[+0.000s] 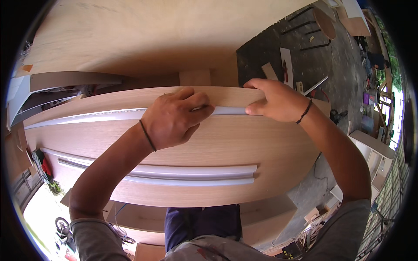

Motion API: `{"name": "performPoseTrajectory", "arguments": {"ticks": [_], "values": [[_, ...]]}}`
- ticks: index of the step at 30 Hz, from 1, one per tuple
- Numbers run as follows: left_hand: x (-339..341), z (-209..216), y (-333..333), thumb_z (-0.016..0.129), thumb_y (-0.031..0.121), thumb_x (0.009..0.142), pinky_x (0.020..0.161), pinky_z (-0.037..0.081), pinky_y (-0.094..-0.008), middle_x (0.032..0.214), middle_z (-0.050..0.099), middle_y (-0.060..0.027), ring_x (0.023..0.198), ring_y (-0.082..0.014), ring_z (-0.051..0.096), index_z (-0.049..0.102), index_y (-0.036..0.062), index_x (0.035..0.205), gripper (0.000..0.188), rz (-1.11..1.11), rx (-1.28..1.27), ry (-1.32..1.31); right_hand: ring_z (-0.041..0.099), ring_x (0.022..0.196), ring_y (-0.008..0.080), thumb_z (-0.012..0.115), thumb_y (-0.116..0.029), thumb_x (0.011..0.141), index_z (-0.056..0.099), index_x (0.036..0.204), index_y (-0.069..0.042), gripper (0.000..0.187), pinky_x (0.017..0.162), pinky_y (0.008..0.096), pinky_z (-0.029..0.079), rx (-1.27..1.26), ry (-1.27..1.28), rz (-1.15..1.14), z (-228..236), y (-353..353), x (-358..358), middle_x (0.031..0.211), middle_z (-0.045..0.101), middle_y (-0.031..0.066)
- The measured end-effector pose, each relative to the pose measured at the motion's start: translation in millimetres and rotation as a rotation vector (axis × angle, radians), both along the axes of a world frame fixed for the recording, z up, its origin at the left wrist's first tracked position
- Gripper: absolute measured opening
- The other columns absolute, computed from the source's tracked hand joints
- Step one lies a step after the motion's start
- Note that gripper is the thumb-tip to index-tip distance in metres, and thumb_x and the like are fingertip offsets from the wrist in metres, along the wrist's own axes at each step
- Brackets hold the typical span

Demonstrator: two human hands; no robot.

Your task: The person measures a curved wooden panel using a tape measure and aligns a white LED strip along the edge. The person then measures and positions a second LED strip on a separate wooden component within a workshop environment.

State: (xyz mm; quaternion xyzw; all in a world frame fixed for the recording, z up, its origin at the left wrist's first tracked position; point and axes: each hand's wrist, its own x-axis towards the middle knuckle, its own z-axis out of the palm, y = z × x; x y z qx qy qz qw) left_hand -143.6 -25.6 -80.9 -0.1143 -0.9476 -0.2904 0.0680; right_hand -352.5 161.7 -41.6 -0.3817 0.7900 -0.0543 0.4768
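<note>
A long wood-grain board [217,139] lies across in front of me. Along its far part runs a slim white strip [230,111], passing under both hands. My left hand [172,117] is closed, its fingertips pinched together at the strip; the inside of the grip is hidden. To its right, my right hand [281,102] clasps the far side of the board, thumb on the strip and fingers reaching over the edge. Nearer to me, light-coloured channel strips [196,171] lie lengthwise on the board.
A big pale wooden panel [143,35] rises beyond the board. A stool [324,24], board offcuts [269,71] and red-handled pliers [285,71] are on the dark floor at far right. A box-like cabinet part [265,213] sits beneath the board's near edge. Shelving pieces [374,152] stand right.
</note>
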Motion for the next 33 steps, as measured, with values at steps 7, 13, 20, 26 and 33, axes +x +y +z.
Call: {"name": "performPoseTrajectory", "arguments": {"ticks": [7,13,20,26,33], "values": [[1,-6,-2,0.071,0.000,0.071,0.073,0.058,-0.0379,0.101,0.062,-0.0042,0.090,-0.0265,0.064,0.070,0.0068,0.103,0.032,-0.010,0.032,0.030,0.063,0.118,0.0373,0.075,-0.044,0.083,0.060,0.133,-0.004,0.066,0.104,0.0457,0.043,-0.119,0.080,0.051,-12,-1,7,0.124,0.067,0.0223],[1,-5,1,0.072,0.001,0.071,0.074,0.057,-0.0381,0.102,0.061,-0.0037,0.091,-0.0255,0.064,0.070,0.0075,0.102,0.032,-0.001,0.036,0.027,0.066,0.111,0.0371,0.081,-0.035,0.082,0.060,0.130,0.005,0.065,0.095,0.0408,0.052,-0.092,0.091,0.042,-5,-17,21,0.117,0.068,0.0271],[6,-8,0,0.072,0.001,0.072,0.072,0.057,-0.0370,0.103,0.061,-0.0031,0.090,-0.0243,0.062,0.071,0.0068,0.106,0.035,0.018,0.010,0.079,0.068,0.110,0.0312,0.079,-0.031,0.084,0.053,0.141,0.000,0.070,0.098,0.0364,0.050,-0.130,-0.043,0.088,-8,-12,0,0.122,0.069,0.0213],[13,-5,3,0.072,-0.003,0.072,0.071,0.056,-0.0371,0.102,0.060,-0.0048,0.089,-0.0253,0.060,0.072,0.0048,0.106,0.034,0.116,-0.013,0.033,0.067,0.110,0.0274,0.078,-0.024,0.084,0.052,0.142,-0.004,0.067,0.098,0.0357,0.050,-0.032,-0.140,0.122,-1,10,-28,0.122,0.069,0.0174],[14,-1,1,0.073,-0.006,0.071,0.071,0.056,-0.0380,0.099,0.062,-0.0076,0.091,-0.0269,0.061,0.073,0.0030,0.101,0.031,0.130,0.033,0.066,0.068,0.108,0.0226,0.079,-0.022,0.085,0.051,0.144,-0.004,0.067,0.096,0.0336,0.051,-0.011,-0.123,0.074,0,10,-25,0.122,0.070,0.0144]]}}
